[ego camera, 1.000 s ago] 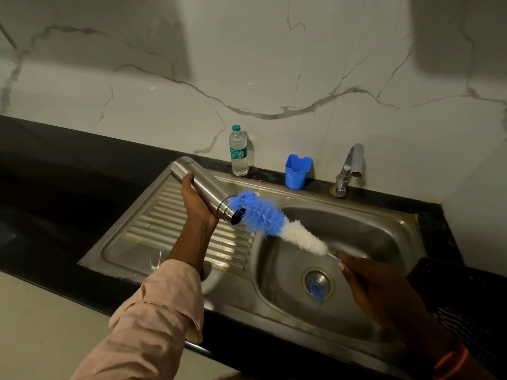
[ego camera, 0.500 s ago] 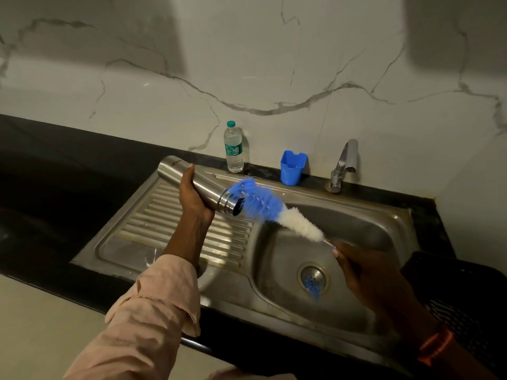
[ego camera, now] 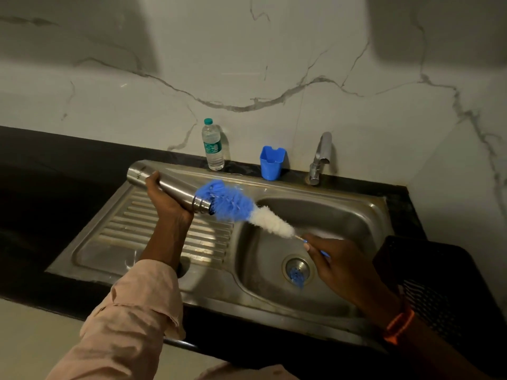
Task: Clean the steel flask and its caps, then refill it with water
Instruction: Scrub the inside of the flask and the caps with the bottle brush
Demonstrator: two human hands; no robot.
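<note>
Hands: left [ego camera: 167, 200] gripping steel flask [ego camera: 170, 187], right [ego camera: 340, 261] holding bottle brush [ego camera: 238, 208], handle mostly hidden

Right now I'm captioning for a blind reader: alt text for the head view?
Left hand holds a steel flask tilted over a sink; right hand holds a blue-and-white bottle brush at its mouth.

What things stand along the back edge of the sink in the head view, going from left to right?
Plastic water bottle → blue cup → tap. All three stand upright by the wall, apart from each other.
</note>
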